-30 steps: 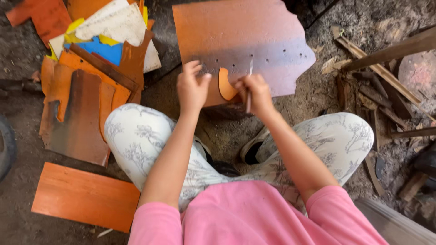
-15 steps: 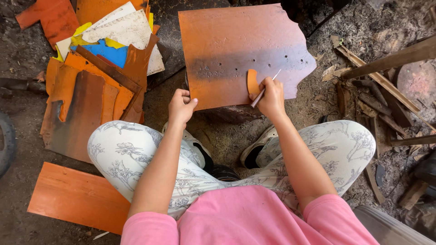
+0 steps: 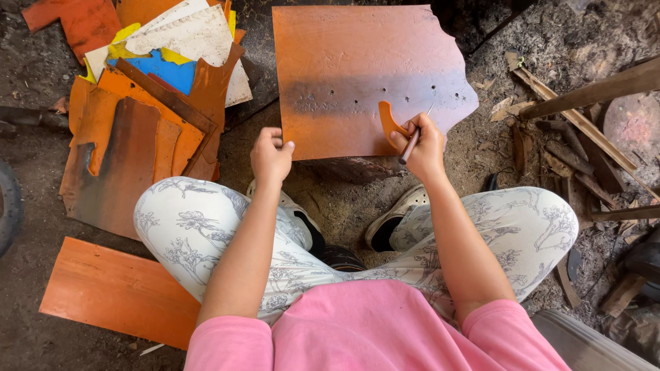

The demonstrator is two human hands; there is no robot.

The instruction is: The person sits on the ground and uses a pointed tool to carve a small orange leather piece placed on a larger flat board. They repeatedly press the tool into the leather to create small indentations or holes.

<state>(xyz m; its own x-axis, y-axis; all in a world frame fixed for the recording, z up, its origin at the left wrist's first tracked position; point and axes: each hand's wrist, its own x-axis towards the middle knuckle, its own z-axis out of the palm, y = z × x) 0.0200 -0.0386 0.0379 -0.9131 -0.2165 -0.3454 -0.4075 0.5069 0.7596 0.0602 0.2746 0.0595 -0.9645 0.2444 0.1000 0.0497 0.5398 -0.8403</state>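
Note:
A large orange sheet (image 3: 357, 75) with a dark smudged band and a row of small holes lies on the ground in front of me. My left hand (image 3: 270, 156) grips its near left edge. My right hand (image 3: 421, 145) rests on the sheet's near right part, holding a thin pen-like tool (image 3: 411, 143) and a small curved orange cut-out piece (image 3: 389, 118) against the sheet. My knees in patterned white trousers are spread on both sides.
A pile of orange, brown, blue and pale sheet scraps (image 3: 148, 89) lies at the left. An orange rectangular strip (image 3: 113, 292) lies near my left knee. Wooden sticks and offcuts (image 3: 584, 124) lie at the right. The ground is dirt.
The orange sheet now sits squarer and closer. My left hand moved from the sheet's middle to its near left edge. My right hand shifted right with the tool and the cut-out piece.

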